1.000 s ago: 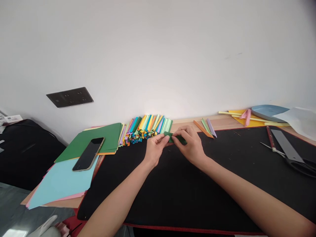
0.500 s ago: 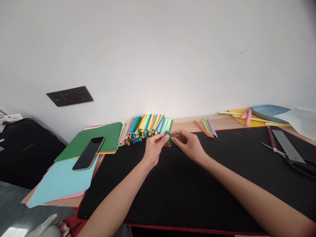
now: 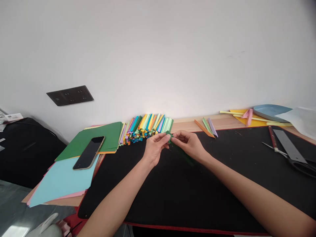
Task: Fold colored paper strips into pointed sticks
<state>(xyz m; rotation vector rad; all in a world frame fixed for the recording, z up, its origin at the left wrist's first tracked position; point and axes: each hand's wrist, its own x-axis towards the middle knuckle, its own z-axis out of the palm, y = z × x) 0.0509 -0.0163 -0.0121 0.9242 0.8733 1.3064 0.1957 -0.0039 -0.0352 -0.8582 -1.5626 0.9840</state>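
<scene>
A dark green paper strip (image 3: 169, 134) is pinched between both hands above the black mat (image 3: 158, 191). My left hand (image 3: 155, 147) closes thumb and fingers on its left end. From the other side my right hand (image 3: 189, 144) grips it with thumb and forefinger. The strip's long tail slants down to the right beneath my right hand and partly blends with the mat. Just behind my hands lies a heap of folded, many-coloured paper strips (image 3: 145, 126). Orange, green and purple strips (image 3: 206, 127) rest right of it.
Coloured paper sheets (image 3: 74, 141) with a phone (image 3: 89, 153) on top lie at the left. At the right are a craft knife (image 3: 273, 138), a steel ruler (image 3: 288, 144) and scissors (image 3: 302, 166). A blue tray (image 3: 271, 112) stands against the wall, beside paper scraps.
The green strip has turned a little between my fingers, and more of its tail shows below my right hand. Both hands stay in nearly the same place.
</scene>
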